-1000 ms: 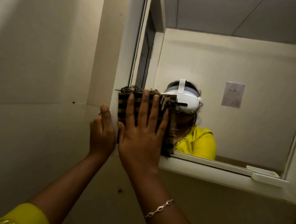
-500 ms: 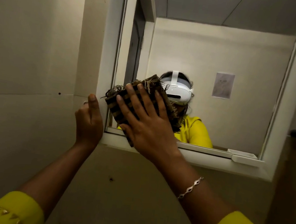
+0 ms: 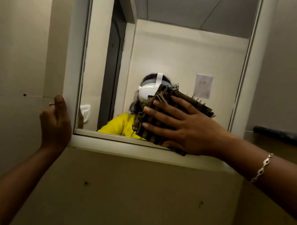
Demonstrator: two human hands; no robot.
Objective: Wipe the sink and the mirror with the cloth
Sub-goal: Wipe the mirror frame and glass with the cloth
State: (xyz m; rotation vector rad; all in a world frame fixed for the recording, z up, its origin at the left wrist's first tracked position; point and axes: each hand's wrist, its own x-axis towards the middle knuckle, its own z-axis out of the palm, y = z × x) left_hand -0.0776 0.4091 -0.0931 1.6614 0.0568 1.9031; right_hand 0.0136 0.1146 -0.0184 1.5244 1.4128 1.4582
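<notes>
Left hand (image 3: 56,121) fingers curled, gripping nothing, thumb against the mirror frame (image 3: 76,46) (its left edge), mirror (image 3: 180,50), striped cloth (image 3: 162,95) low on the glass, right of centre, right hand (image 3: 189,129) flat, fingers spread, pressing it.

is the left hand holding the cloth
No, the right hand presses the cloth flat on the mirror, while the left hand rests at the mirror's left edge.
</notes>
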